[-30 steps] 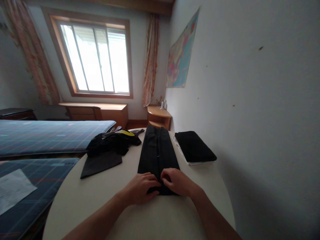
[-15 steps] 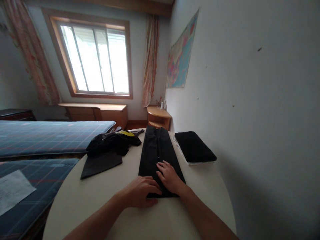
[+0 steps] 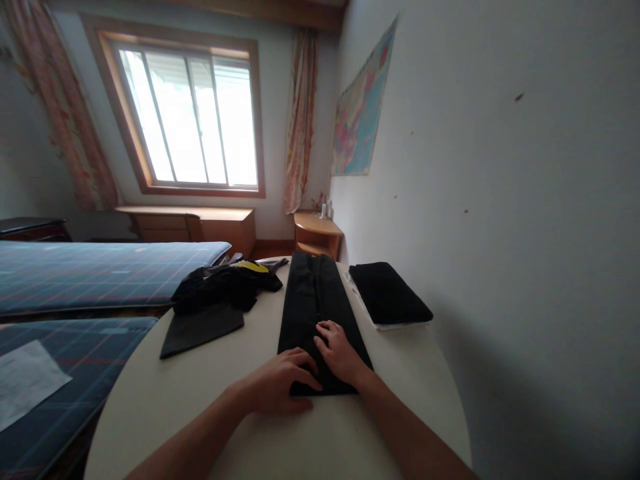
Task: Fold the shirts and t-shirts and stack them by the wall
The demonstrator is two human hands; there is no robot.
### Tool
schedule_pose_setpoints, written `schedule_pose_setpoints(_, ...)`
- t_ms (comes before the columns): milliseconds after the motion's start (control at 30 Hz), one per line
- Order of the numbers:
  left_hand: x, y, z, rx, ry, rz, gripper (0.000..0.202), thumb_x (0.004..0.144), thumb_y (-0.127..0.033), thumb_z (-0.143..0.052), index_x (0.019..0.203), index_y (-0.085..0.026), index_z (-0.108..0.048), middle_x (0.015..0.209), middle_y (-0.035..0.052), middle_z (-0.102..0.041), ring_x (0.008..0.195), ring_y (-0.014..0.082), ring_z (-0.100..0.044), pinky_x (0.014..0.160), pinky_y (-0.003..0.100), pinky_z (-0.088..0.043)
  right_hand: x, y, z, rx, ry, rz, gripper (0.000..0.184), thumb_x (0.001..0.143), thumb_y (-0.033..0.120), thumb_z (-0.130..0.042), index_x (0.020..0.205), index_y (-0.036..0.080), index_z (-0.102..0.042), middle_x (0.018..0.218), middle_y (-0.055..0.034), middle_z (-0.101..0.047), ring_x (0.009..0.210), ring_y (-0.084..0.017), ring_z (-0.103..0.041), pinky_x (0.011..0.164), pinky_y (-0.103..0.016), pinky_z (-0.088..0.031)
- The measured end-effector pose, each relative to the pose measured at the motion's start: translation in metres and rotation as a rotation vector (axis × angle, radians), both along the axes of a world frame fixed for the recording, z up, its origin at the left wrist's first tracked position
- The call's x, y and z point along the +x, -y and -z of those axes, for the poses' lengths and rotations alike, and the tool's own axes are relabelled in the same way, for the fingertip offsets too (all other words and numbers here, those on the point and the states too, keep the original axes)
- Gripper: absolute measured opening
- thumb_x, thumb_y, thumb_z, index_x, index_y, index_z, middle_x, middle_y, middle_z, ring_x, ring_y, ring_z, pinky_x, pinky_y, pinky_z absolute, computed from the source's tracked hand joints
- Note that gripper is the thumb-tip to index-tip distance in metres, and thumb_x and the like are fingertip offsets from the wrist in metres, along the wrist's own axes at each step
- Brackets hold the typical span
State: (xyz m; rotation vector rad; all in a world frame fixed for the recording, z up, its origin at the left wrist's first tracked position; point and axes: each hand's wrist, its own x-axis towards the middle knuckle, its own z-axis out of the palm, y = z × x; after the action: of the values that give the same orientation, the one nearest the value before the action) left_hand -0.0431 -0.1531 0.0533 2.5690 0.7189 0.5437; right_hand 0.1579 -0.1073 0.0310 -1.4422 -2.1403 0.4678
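A long black folded garment (image 3: 325, 287) lies lengthwise on a round cream table (image 3: 200, 393), a zip-like line running down its middle. At its near left corner is my left hand (image 3: 280, 383), fingers bent over the cloth and thumb apart on the tabletop by the near edge. My right hand (image 3: 340, 357) rests on the near right part of the garment, palm down, with fingers loosely stretched forward. Neither hand visibly grips the cloth. Both hands hide parts of its near end.
Rumpled dark clothes (image 3: 215, 293) with a yellow patch lie at the table's left. A neatly folded black cloth (image 3: 390, 293) sits over something white on the right, near the wall (image 3: 500, 267). Plaid mattresses (image 3: 100, 273) are at the left, one bearing a paper sheet (image 3: 30, 380).
My left fingers have risen and spread slightly at the near corner. My right fingers have shifted a little and curled slightly. The garment has barely moved.
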Motion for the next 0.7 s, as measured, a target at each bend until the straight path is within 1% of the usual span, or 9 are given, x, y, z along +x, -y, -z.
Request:
schedule_pose_setpoints(100,-0.003,-0.001,0.0,-0.021,-0.017,-0.018,0.043,0.073,-0.027,-0.075,0.116,-0.032,-0.069,0.116,0.0037,-0.062,0.108,0.0218,-0.057,0.097,0.033,-0.046,0.001,0.002,0.001,0.029,0.04,0.022,0.045,0.094,0.033,-0.045,0.13,0.011,-0.061,0.136,-0.0146,-0.052,0.132,-0.027,-0.041,0.115,-0.038,-0.031)
schedule_pose_setpoints(200,-0.003,-0.001,-0.001,-0.008,-0.039,-0.025,0.046,0.073,-0.028,-0.075,0.119,-0.03,-0.068,0.112,0.0041,-0.064,0.104,0.0215,-0.058,0.095,0.032,-0.047,0.005,0.005,0.001,0.021,0.117,-0.008,0.048,0.092,0.034,-0.05,0.134,0.012,-0.058,0.141,-0.0147,-0.048,0.135,-0.027,-0.038,0.116,-0.038,-0.029)
schedule_pose_setpoints(300,-0.003,0.0,-0.004,0.036,-0.072,-0.035,0.037,0.076,-0.027,-0.072,0.113,-0.029,-0.07,0.106,0.0036,-0.066,0.098,0.0205,-0.06,0.091,0.031,-0.048,0.013,0.008,-0.005,0.008,0.154,-0.061,0.05,0.093,0.036,-0.051,0.137,0.012,-0.056,0.147,-0.0144,-0.042,0.137,-0.027,-0.036,0.117,-0.038,-0.028)
schedule_pose_setpoints(400,-0.001,0.002,-0.006,0.095,-0.101,-0.059,0.027,0.08,-0.023,-0.066,0.105,-0.028,-0.072,0.101,0.0028,-0.068,0.093,0.0189,-0.062,0.086,0.03,-0.048,0.027,0.013,-0.018,-0.028,0.145,-0.148,0.046,0.093,0.038,-0.052,0.132,0.016,-0.061,0.147,-0.0121,-0.043,0.134,-0.026,-0.04,0.116,-0.037,-0.028)
schedule_pose_setpoints(467,0.0,0.003,-0.006,0.135,-0.123,-0.072,0.025,0.08,-0.019,-0.062,0.102,-0.028,-0.072,0.099,0.002,-0.068,0.091,0.0185,-0.062,0.084,0.029,-0.048,0.036,0.018,-0.029,-0.058,0.12,-0.214,0.043,0.092,0.041,-0.055,0.128,0.019,-0.064,0.142,-0.0106,-0.048,0.13,-0.024,-0.045,0.114,-0.036,-0.031)
schedule_pose_setpoints(533,0.001,0.002,-0.005,0.176,-0.148,-0.089,0.026,0.079,-0.016,-0.06,0.1,-0.027,-0.071,0.097,0.0013,-0.069,0.089,0.0182,-0.062,0.081,0.028,-0.048,0.043,0.023,-0.04,-0.102,0.096,-0.28,0.043,0.088,0.045,-0.06,0.123,0.021,-0.068,0.132,-0.0098,-0.055,0.122,-0.023,-0.051,0.11,-0.033,-0.036)
schedule_pose_setpoints(633,0.001,-0.001,-0.001,0.227,-0.173,-0.138,0.026,0.08,-0.015,-0.057,0.099,-0.026,-0.07,0.093,0.0013,-0.068,0.086,0.0182,-0.063,0.078,0.027,-0.048,0.045,0.029,-0.052,-0.194,0.088,-0.354,0.047,0.077,0.051,-0.072,0.116,0.024,-0.071,0.117,-0.0069,-0.058,0.107,-0.02,-0.057,0.1,-0.03,-0.043)
schedule_pose_setpoints(700,0.001,-0.003,0.001,0.229,-0.167,-0.193,0.025,0.081,-0.016,-0.056,0.1,-0.026,-0.069,0.092,0.0016,-0.069,0.087,0.0185,-0.064,0.077,0.026,-0.048,0.043,0.032,-0.055,-0.229,0.11,-0.381,0.055,0.068,0.052,-0.079,0.116,0.025,-0.071,0.113,-0.0052,-0.059,0.104,-0.02,-0.057,0.097,-0.03,-0.045)
